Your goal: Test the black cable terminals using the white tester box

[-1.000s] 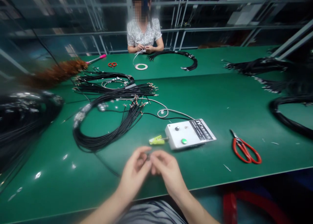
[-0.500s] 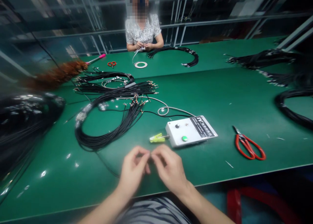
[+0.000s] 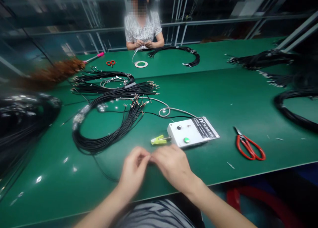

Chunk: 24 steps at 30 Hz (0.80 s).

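Just in front of me over the green table, my left hand is closed, thumb and forefinger pinched. A thin black cable runs from the coiled bundle into it; the end is hidden by the fingers. My right hand is closed too, turned with its back up, its fingertips meeting those of the left. What they pinch is too small to make out. Right behind the hands lies a white control box with a green button, a knob and a yellow-green clip at its left end. The coiled black cable bundle is to the left.
Red-handled cutters lie at right among scraps. More black cables stand at the right edge, and a wrapped pile at left. A brown duster lies behind it. Across the table sits a co-worker handling a white strip.
My right hand has rolled over, palm down, and its fingertips have closed up against the left hand's. The left hand keeps its pinch. The whole view has shifted slightly.
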Tool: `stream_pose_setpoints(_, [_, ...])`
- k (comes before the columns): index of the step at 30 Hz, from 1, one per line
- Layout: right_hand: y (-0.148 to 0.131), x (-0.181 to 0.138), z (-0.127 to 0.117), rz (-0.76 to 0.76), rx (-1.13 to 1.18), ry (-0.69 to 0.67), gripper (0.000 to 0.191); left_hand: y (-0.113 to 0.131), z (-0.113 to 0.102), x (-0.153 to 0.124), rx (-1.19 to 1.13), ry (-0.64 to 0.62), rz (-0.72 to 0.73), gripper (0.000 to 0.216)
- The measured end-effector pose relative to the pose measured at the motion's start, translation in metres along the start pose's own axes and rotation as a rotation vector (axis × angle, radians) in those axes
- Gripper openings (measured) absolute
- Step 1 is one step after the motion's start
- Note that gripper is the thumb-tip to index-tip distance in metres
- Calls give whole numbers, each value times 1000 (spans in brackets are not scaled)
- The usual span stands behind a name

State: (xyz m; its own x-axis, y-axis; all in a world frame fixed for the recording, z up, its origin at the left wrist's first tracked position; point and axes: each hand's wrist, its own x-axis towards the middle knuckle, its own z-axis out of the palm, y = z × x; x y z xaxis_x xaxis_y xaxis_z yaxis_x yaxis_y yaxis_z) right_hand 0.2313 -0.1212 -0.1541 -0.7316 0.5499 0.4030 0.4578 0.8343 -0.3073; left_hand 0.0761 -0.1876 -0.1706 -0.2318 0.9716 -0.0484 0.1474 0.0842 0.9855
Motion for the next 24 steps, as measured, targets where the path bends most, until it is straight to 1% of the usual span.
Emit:
stream_pose_setpoints(2, [2, 1, -1, -42, 0, -12, 27, 1, -2, 1, 44, -23, 30, 15])
stream_pose_setpoints(5, [9, 2, -8, -30, -40, -4, 26, 1, -3, 4, -9, 6, -7, 14])
stream_pose_setpoints(8, [23, 8, -18, 26, -132, 26, 15, -1, -3, 12, -130, 65, -75, 15])
stream_pose_setpoints(9, [29, 13, -20, 37, -164, 16, 14, -2, -3, 15, -161, 77, -91, 16])
stream_pose_setpoints(10, [35, 18, -21, 39, -193, -10, 16, -2, -3, 18, -183, 81, -104, 17])
stream_pose_setpoints(12, [46, 28, -20, 20, -236, -113, 21, -4, -3, 23, -198, 86, -119, 18])
stream_pose_setpoints(14, [51, 37, -18, -1, -257, -223, 15, -5, -2, 28, -196, 93, -120, 19])
stream_pose_setpoints(16, [53, 42, -15, -9, -276, -285, 5, -6, 0, 32, -188, 110, -115, 19])
stream_pose_setpoints(20, [52, 42, -13, -27, -322, -276, 17, -8, 6, 37, -150, 175, -93, 17])
stream_pose_setpoints(24, [52, 38, -13, -35, -316, -231, 16, -11, 13, 39, -109, 216, -99, 15])
